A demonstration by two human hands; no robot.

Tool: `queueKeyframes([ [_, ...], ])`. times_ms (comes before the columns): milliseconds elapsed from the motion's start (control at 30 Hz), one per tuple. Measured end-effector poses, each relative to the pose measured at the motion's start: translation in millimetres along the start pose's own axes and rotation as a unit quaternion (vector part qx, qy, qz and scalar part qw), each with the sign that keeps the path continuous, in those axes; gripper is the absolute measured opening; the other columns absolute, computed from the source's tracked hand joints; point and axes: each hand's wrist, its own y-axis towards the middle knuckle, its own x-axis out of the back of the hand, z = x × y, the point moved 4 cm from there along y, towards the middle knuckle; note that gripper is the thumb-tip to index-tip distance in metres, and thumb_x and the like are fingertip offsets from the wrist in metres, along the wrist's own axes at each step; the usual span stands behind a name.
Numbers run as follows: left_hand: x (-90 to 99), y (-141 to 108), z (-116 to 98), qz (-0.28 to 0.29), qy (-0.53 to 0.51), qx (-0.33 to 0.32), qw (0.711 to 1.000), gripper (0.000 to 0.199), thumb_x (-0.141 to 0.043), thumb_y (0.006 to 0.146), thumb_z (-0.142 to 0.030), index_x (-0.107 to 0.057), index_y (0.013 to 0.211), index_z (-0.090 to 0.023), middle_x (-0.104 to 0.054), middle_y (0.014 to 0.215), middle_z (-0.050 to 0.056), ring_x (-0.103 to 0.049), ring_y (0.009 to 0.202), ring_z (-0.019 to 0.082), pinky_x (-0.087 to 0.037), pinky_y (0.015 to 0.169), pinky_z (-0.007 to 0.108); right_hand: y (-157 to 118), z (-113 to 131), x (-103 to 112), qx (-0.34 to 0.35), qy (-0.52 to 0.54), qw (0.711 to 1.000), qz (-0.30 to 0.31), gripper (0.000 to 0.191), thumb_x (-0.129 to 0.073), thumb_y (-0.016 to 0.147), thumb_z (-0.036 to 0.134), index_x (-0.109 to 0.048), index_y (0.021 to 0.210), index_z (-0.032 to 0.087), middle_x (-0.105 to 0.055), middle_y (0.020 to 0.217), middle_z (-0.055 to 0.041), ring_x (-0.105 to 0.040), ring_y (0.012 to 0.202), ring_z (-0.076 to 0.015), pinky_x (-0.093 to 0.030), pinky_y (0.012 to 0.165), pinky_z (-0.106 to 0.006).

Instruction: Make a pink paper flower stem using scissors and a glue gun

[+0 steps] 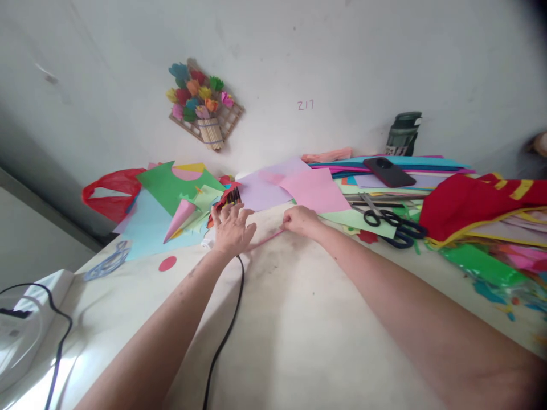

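Note:
My right hand [299,221] is closed in a pinch on one end of a thin pink strip [267,238], just above the table [294,319]. The strip runs down and left toward my left hand [233,229], which is spread with its fingers apart near some dark, pen-like items [233,196]. A white object [207,242] is partly hidden by that hand. To its left lies a pink paper cone [179,219] on green and blue sheets. A pink sheet [317,191] lies behind my right hand.
Scissors [404,230] and a dark phone [388,172] lie at the right, by a red and yellow cloth [478,205]. A dark bottle [404,134] stands against the wall. A black cable [226,336] crosses the table front. A red paper circle [167,263] lies at left.

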Motion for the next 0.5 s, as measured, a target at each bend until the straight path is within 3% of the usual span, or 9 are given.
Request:
queueKeyframes([
  [133,-6.6,3,-15,0.001,0.016,-0.034,0.999,0.047,-0.038,0.073,-0.053,-0.047,0.111,-0.027,-0.038,0.126,0.004,-0.019,0.122,0.027,0.003,0.098,0.054,0,1,0,-0.004,-0.011,1.000,0.000,0.012,-0.060,0.063,0.036,-0.065,0.069,0.027,-0.065,0.082,0.0007,-0.057,0.077,-0.0160,-0.039,0.061,-0.023],
  [300,-23.6,6,-28,0.062,0.031,-0.062,0.996,0.056,-0.030,0.074,-0.058,-0.041,0.119,-0.027,-0.034,0.131,0.005,-0.012,0.125,0.029,0.005,0.097,0.056,-4,4,4,-0.001,-0.014,1.000,-0.002,0.013,-0.060,0.063,0.037,-0.064,0.068,0.025,-0.065,0.080,0.0006,-0.056,0.076,-0.0151,-0.039,0.061,-0.023],
  [500,-28.0,11,-30,0.117,0.048,-0.053,0.991,0.060,-0.028,0.073,-0.061,-0.038,0.122,-0.028,-0.030,0.134,0.005,-0.006,0.126,0.030,0.007,0.096,0.055,-5,2,4,0.002,-0.017,1.000,0.000,0.015,-0.060,0.064,0.039,-0.063,0.070,0.025,-0.064,0.080,0.0002,-0.056,0.076,-0.0148,-0.039,0.062,-0.022],
])
